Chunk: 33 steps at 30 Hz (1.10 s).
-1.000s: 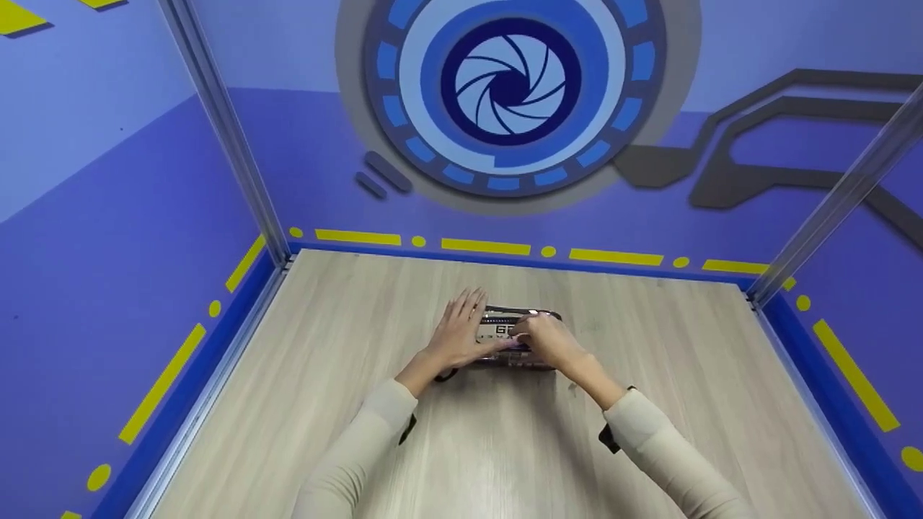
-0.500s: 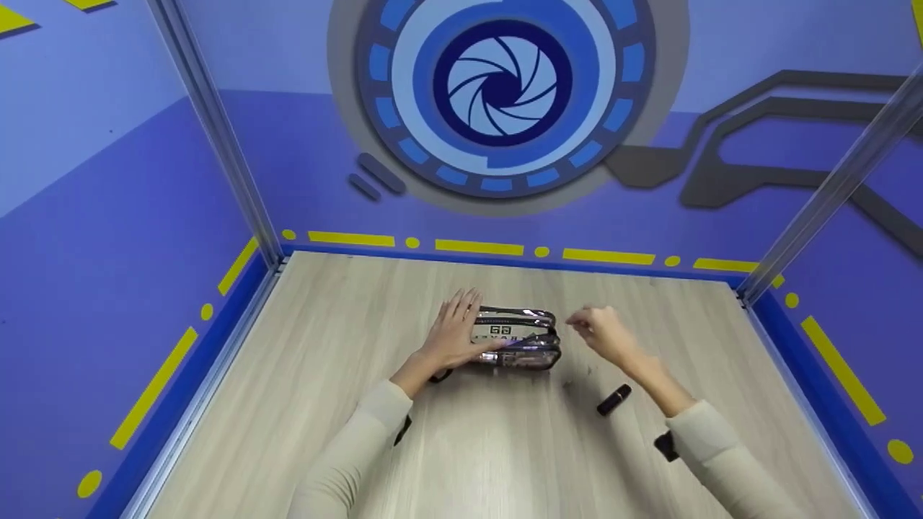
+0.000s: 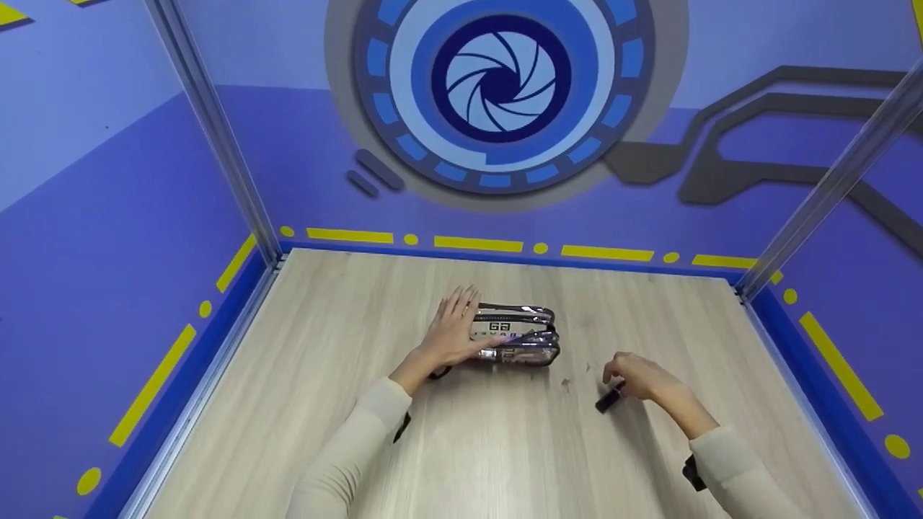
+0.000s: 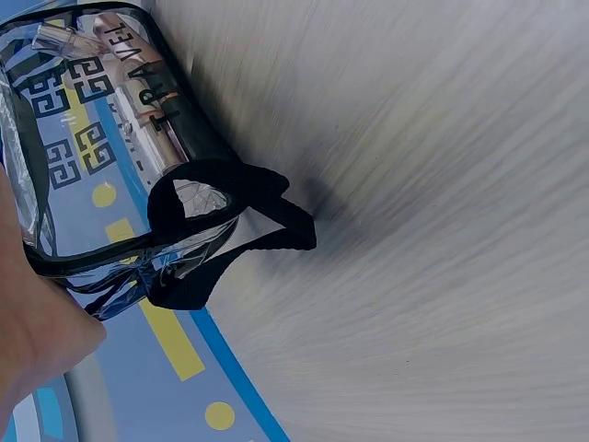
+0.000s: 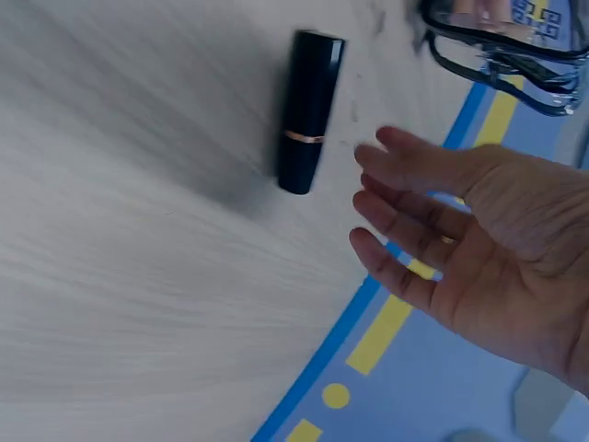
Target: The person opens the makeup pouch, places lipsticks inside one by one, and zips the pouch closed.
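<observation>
My left hand point(image 3: 451, 335) rests with straight fingers on the left end of a clear pouch with black trim point(image 3: 533, 349). Its thumb lies along the pouch's zip side. In the left wrist view, a black loop strap point(image 4: 294, 226) hangs off the pouch, and rose-gold tubes point(image 4: 138, 69) show through the plastic. A black lipstick point(image 5: 311, 106) with a rose-gold band lies on the table. Beside it, my right hand point(image 5: 488, 239) hovers with fingers loosely bent, apart from it in the right wrist view. In the head view, that hand covers the lipstick's far end.
The pale wooden table point(image 3: 346, 310) is enclosed by blue panels with yellow marks at its back and sides. Metal posts point(image 3: 238, 158) stand at the back corners. Small dark marks point(image 3: 565, 386) show on the wood between pouch and lipstick.
My right hand has left the pouch, moved right, then come down toward me beside the lipstick, which its forearm hid at first. My left hand has stayed on the pouch.
</observation>
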Motion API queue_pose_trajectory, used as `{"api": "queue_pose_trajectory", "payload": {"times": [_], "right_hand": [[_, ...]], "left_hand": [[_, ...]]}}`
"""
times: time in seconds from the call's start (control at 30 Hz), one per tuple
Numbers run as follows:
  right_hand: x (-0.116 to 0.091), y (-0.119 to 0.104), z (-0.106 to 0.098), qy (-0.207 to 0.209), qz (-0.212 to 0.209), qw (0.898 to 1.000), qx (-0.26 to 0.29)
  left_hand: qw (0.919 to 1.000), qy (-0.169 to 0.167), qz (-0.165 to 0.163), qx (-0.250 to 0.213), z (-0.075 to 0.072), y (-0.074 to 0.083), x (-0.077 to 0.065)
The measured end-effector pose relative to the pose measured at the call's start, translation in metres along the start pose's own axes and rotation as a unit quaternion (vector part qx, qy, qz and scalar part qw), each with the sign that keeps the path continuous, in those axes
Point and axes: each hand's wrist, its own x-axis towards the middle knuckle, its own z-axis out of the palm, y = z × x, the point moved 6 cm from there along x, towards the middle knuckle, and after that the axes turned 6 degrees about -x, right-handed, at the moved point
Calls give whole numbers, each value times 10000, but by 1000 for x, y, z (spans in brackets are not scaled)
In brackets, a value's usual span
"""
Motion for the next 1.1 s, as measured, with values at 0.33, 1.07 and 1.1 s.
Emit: {"api": "queue_pose_trajectory", "payload": {"times": [0.33, 1.07, 1.1], "right_hand": [[0, 3, 21, 121, -149, 9996, -229], [3, 21, -6, 2283, 687, 9711, 104], [4, 20, -11, 2454, 756, 9664, 127]], "left_hand": [[10000, 17, -19, -89, 3, -4, 0], [10000, -8, -31, -65, 4, -5, 3], [10000, -11, -33, -71, 4, -5, 3]]}}
